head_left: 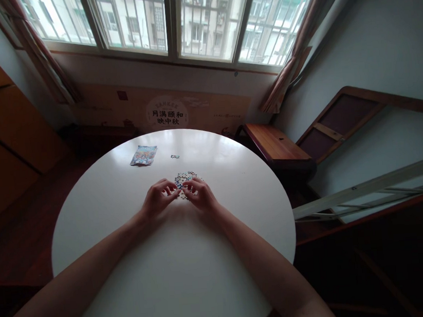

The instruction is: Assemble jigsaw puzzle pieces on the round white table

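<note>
Small jigsaw puzzle pieces [188, 174] lie in a loose pile on the round white table [176, 273], just beyond and between my hands. My left hand [159, 197] comes in from the left, thumb and fingers curled into a pinch at the pile's near edge. Facing it, my right hand [201, 194] is pinched in the same way, its fingertips close to the left ones. Bluish puzzle pieces [179, 186] show between the fingertips; their outlines are too small to make out. A short strip of joined pieces [175, 156] lies apart, beyond the pile.
A colourful printed packet [144, 155] lies flat at the table's far left. Behind the table stands a wall with a printed banner [167, 114] under barred windows. A wooden bench [278, 141] is at the far right, near a pale metal rail [367, 187].
</note>
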Demonstrator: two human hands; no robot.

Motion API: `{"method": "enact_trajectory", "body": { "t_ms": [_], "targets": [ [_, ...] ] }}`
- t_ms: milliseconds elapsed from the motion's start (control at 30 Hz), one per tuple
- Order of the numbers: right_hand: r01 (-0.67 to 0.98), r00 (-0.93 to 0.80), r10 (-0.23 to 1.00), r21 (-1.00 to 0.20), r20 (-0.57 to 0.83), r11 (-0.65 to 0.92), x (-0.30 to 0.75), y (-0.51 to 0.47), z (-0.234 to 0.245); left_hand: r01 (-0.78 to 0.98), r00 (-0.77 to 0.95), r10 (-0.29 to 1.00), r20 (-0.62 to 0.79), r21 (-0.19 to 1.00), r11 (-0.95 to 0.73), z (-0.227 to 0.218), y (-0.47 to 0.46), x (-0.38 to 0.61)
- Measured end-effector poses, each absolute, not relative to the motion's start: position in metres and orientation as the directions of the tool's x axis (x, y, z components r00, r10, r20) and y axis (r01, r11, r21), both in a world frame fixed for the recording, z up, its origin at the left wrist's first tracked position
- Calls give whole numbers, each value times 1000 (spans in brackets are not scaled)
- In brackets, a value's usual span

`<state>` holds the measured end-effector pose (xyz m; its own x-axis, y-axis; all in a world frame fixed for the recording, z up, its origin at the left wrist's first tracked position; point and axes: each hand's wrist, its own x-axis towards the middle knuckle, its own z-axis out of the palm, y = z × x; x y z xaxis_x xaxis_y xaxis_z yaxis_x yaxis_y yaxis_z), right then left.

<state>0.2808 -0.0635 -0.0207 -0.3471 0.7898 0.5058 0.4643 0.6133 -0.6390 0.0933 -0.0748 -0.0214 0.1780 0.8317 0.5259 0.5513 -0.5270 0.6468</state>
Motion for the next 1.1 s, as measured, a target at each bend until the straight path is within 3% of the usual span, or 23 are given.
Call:
{"method": "enact_trajectory", "body": {
  "t_ms": [467, 800, 1100],
  "targets": [
    [439, -352, 781, -646, 516, 624, 284, -63, -22, 509, 189, 830, 525, 670, -540, -20, -76, 95],
    [480, -225, 807, -659, 545, 579, 282, -65, -18, 482, 100, 859, 503, 731, -484, -13, -74, 94],
    [439, -286, 800, -669, 528, 599, 280, -64, -21, 430, 162, 856, 491, 746, -509, -18, -75, 97]
  ]
}}
